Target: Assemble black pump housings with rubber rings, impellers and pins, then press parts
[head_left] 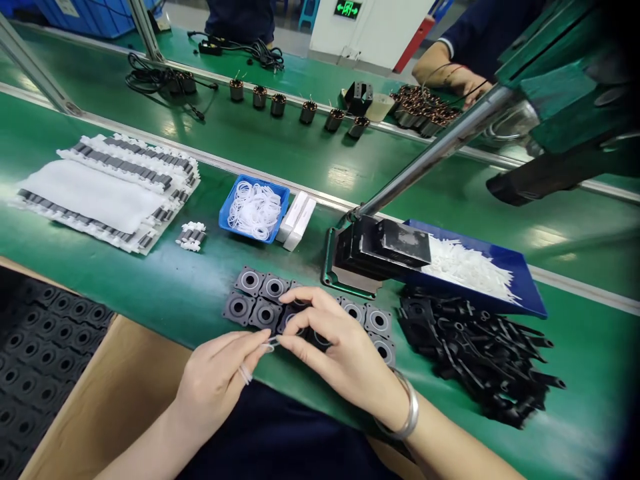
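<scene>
My left hand pinches a thin white ring between thumb and fingertips. My right hand meets it there, its thumb and a fingertip closed at the ring's other side. More white rings loop about a finger of my left hand. Just beyond lie rows of square black housings with round centre holes, several with a pale ring around the hole. Part of these rows is hidden beneath my right hand. Farther back, a blue tray holds a heap of similar white rings.
A green press with a slanted metal post stands behind the housings. To the right are a blue bin of white pieces and a black parts pile. Stacked parts lie left. Another person's hand handles copper-wound coils.
</scene>
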A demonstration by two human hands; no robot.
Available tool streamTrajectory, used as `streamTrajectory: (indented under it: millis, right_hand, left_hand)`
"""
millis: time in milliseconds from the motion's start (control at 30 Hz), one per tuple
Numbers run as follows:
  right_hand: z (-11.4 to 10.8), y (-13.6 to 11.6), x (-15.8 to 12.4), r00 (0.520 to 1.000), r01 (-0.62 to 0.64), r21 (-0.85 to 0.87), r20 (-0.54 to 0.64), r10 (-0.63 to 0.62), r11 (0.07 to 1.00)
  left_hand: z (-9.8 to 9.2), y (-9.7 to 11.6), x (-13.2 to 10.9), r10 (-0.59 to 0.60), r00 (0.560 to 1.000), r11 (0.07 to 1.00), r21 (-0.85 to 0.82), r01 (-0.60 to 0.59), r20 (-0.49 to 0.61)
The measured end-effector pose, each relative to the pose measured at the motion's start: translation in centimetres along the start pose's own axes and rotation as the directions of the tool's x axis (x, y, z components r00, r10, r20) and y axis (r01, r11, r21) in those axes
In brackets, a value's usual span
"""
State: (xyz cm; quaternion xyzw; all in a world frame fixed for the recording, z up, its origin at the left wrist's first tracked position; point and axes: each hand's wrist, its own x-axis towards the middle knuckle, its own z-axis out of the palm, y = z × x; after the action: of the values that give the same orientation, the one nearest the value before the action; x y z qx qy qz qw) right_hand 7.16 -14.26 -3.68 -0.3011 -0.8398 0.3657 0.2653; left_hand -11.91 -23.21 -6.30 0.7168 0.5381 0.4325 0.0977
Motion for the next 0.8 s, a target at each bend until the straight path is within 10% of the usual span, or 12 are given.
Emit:
streamTrajectory:
  millis: [367,667,800]
  right_hand:
    - [2.3,1.0,2.2,0.995,0.028,-0.388,-0.074,-0.062,0.921]
    - [1.8,1.4,0.3,0.986,0.154,-0.475,0.011,-0.169,0.867]
    - [0.7,0.7,0.6,0.989,0.121,-0.394,-0.027,-0.143,0.911]
  left_hand:
    - [-0.1,-2.6,-1.5,0.330,0.916,0.901,0.213,-0.378,0.229]
    - [-0.1,-2.8,-0.9,0.356,0.890,0.872,0.243,-0.426,0.284]
    - [-0.5,-2.2,-0.7,0.238,0.963,0.948,0.184,-0.259,0.130]
